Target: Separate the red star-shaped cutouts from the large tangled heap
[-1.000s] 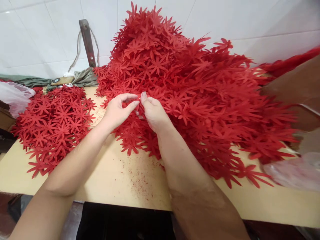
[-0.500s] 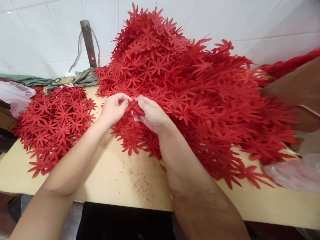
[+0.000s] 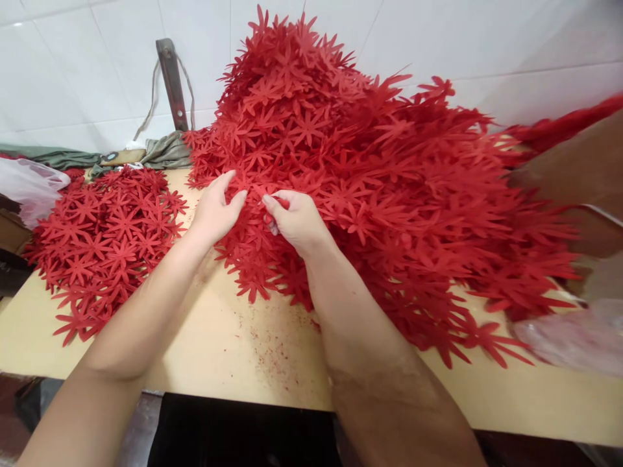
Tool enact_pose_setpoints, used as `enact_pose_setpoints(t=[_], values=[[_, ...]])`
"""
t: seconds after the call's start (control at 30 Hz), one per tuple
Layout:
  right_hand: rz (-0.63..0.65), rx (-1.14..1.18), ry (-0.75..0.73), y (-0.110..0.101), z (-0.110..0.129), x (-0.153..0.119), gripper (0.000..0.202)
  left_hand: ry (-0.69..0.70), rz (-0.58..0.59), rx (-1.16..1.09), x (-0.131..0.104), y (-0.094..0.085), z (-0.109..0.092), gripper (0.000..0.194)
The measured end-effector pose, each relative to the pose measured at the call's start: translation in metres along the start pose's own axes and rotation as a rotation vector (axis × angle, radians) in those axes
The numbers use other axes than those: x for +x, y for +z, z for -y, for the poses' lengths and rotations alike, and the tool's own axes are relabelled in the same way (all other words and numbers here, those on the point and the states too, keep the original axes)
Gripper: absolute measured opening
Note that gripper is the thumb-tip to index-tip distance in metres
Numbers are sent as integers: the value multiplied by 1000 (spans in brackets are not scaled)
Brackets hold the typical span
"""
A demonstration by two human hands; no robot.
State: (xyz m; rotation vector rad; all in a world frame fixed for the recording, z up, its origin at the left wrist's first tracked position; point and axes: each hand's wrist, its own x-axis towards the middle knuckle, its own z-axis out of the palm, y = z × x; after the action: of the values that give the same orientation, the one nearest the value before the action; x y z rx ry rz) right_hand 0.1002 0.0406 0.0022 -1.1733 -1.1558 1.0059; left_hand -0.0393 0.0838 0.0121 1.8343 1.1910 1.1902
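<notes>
A tall heap of red star-shaped petal pieces (image 3: 389, 181) spreads over the middle and right of the table. My left hand (image 3: 217, 206) is at the heap's left edge, thumb and fingers apart, with nothing seen between them. Just to its right, my right hand (image 3: 294, 220) is closed around a red petal piece (image 3: 282, 203), mostly hidden by the fingers. A lower pile of red petal pieces (image 3: 117, 233) lies to the left of my left forearm.
Red crumbs dot the pale table (image 3: 219, 350). Behind stand a dark metal bracket (image 3: 172, 84) with a cord and a greenish cloth (image 3: 168, 150). Plastic bags lie at the far left (image 3: 34, 185) and right (image 3: 579, 337), near brown sheets (image 3: 574, 175).
My left hand has let go of the red petal piece and moved slightly left, its fingers opening. My right hand has turned a little and keeps the piece.
</notes>
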Motion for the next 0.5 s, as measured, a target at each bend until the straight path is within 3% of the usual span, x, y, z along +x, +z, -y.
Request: enact_pose_setpoints(t=[0.1,0.23,0.33,0.5], values=[[-37,-19,-55,-2,-4,2,43,53,95,-65,-6,1,-8,35],[26,23,-56,-1,-2,0,44,81,194,-112,-12,6,-16,23],[102,112,22,1,2,-4,43,55,123,-156,-10,6,-16,8],[307,216,37,1,6,-9,30,-28,-105,-291,3,-5,-5,8]])
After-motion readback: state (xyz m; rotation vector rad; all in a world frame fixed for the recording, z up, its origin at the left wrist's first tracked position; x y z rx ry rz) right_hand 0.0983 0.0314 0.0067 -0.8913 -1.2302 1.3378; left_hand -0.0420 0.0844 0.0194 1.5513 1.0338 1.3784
